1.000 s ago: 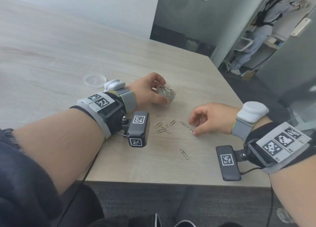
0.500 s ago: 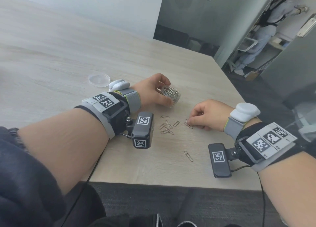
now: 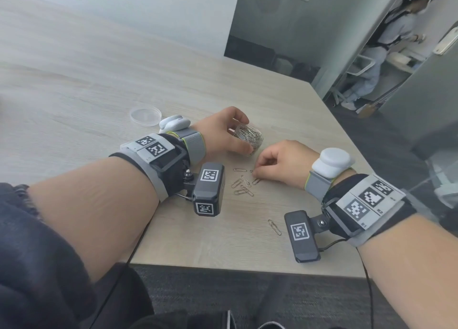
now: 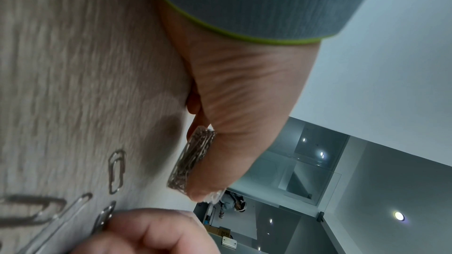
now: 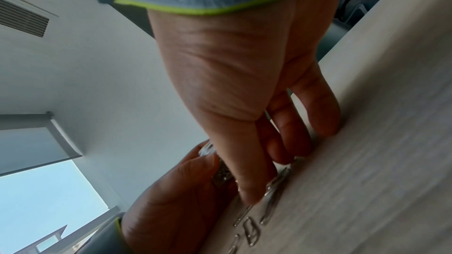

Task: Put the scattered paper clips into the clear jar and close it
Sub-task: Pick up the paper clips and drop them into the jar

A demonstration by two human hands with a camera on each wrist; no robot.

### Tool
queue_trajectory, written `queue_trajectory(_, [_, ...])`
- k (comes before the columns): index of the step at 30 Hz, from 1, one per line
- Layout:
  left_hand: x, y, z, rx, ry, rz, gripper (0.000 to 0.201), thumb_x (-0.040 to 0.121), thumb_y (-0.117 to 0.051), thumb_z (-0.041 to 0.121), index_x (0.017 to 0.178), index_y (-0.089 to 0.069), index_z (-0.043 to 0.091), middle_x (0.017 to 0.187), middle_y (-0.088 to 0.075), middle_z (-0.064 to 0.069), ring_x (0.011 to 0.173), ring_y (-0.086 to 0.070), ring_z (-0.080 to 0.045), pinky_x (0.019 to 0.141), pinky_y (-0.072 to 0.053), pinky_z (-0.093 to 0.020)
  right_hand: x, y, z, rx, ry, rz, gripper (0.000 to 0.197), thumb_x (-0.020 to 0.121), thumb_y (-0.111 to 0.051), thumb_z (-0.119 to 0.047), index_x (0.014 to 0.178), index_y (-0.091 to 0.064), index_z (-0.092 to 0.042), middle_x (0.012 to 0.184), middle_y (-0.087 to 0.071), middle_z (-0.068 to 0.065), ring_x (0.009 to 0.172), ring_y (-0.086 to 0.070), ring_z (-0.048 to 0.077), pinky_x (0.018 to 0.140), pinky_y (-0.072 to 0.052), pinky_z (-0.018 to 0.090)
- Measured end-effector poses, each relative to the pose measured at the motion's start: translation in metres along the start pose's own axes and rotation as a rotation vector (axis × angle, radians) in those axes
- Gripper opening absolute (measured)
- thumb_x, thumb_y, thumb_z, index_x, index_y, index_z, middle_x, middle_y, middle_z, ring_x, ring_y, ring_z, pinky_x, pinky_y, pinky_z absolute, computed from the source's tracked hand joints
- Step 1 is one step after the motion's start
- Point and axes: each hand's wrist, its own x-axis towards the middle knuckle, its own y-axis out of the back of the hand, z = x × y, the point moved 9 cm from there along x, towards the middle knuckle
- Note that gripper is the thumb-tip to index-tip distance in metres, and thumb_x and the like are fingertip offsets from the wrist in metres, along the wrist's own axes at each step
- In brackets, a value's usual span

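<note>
Shifted toward the jar (image 3: 249,138), the right hand (image 3: 280,164) pinches a clip (image 5: 277,183); the jar, mostly filled, is gripped by the left hand (image 3: 220,133). Several clips (image 3: 243,186) remain; the lid (image 3: 145,116) is off.

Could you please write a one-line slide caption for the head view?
Left hand holds the open clear jar while the right hand gathers loose paper clips; lid lies aside.
</note>
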Motion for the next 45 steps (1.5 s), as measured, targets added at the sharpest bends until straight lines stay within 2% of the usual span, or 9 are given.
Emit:
queue_trajectory(6, [0.000,0.001,0.001,0.029,0.001,0.006,0.068,0.041,-0.082,0.051,0.103,-0.057,0.042,0.116,-0.073,0.007,0.095,-0.074,-0.025,0.085,-0.061,-0.041,-0.003,-0.003,-0.003,-0.025,0.010,-0.049,0.014,0.076,-0.079,-0.037,0.080,-0.074,-0.024,0.072,-0.067,-0.013,0.072,-0.061,0.006,0.070,-0.048,0.025])
queue_trajectory(9, [0.000,0.001,0.000,0.031,0.003,0.007,0.067,0.042,-0.082,0.050,0.103,-0.057,0.043,0.115,-0.073,0.007,0.095,-0.074,-0.026,0.086,-0.061,-0.043,-0.002,-0.003,-0.003,-0.060,-0.010,-0.010,0.016,0.080,-0.074,-0.038,0.076,-0.070,-0.024,0.071,-0.065,-0.011,0.069,-0.059,0.009,0.065,-0.045,0.024])
queue_trajectory(16, [-0.002,0.000,0.004,0.017,-0.010,-0.010,0.061,0.054,-0.083,0.039,0.108,-0.056,0.037,0.118,-0.070,0.009,0.077,-0.063,-0.008,0.071,-0.051,-0.025,-0.008,-0.003,-0.016,-0.060,-0.009,0.001,0.022,0.081,-0.071,-0.045,0.078,-0.069,-0.023,0.075,-0.067,-0.009,0.074,-0.061,0.011,0.069,-0.048,0.028])
queue_trajectory(21, [0.000,-0.001,0.002,0.000,-0.017,-0.014,0.055,0.057,-0.083,0.037,0.104,-0.055,0.040,0.119,-0.070,0.007,0.080,-0.065,-0.010,0.072,-0.054,-0.028,-0.015,-0.003,-0.024,-0.037,-0.044,-0.023,0.036,0.070,-0.078,-0.055,0.086,-0.070,-0.024,0.083,-0.068,-0.009,0.061,-0.055,0.002,0.065,-0.049,0.027])
queue_trajectory(25, [0.001,-0.001,0.001,-0.004,-0.020,-0.015,0.059,0.054,-0.084,0.039,0.106,-0.056,0.039,0.118,-0.069,0.007,0.077,-0.064,-0.008,0.070,-0.052,-0.026,-0.018,-0.006,-0.031,-0.121,-0.053,-0.069,0.047,0.062,-0.081,-0.060,0.093,-0.067,-0.027,0.091,-0.066,-0.010,0.078,-0.061,0.010,0.076,-0.053,0.031])
queue_trajectory(28, [0.002,-0.001,0.000,-0.011,-0.021,-0.019,0.062,0.049,-0.084,0.042,0.104,-0.056,0.040,0.116,-0.069,0.008,0.079,-0.066,-0.008,0.070,-0.053,-0.026,-0.019,-0.008,-0.041,-0.140,-0.005,-0.071,0.040,0.066,-0.080,-0.055,0.092,-0.070,-0.027,0.090,-0.066,-0.012,0.087,-0.061,0.011,0.080,-0.052,0.031])
queue_trajectory(36, [0.004,0.000,-0.001,-0.003,-0.025,-0.006,0.062,0.057,-0.082,0.036,0.113,-0.056,0.033,0.113,-0.069,0.010,0.074,-0.063,-0.004,0.067,-0.051,-0.023,-0.015,-0.012,-0.049,-0.138,0.082,-0.078,0.010,0.080,-0.072,-0.033,0.088,-0.074,-0.028,0.083,-0.064,-0.014,0.085,-0.060,0.011,0.076,-0.047,0.026])
queue_trajectory(41, [0.006,0.002,-0.004,0.012,-0.037,-0.007,0.055,0.072,-0.091,0.022,0.114,-0.057,0.031,0.112,-0.068,0.011,0.067,-0.062,0.004,0.067,-0.052,-0.021,-0.013,-0.013,-0.043,-0.120,0.088,-0.074,0.004,0.079,-0.070,-0.030,0.083,-0.071,-0.027,0.074,-0.059,-0.017,0.079,-0.059,0.009,0.073,-0.047,0.025])
queue_trajectory(45, [0.005,0.001,-0.002,-0.006,-0.044,-0.009,0.055,0.065,-0.090,0.027,0.109,-0.057,0.034,0.114,-0.070,0.009,0.066,-0.062,0.002,0.067,-0.052,-0.024,-0.012,-0.014,-0.036,-0.118,0.070,-0.071,0.005,0.078,-0.068,-0.025,0.082,-0.069,-0.026,0.069,-0.057,-0.016,0.074,-0.057,0.010,0.070,-0.049,0.025])
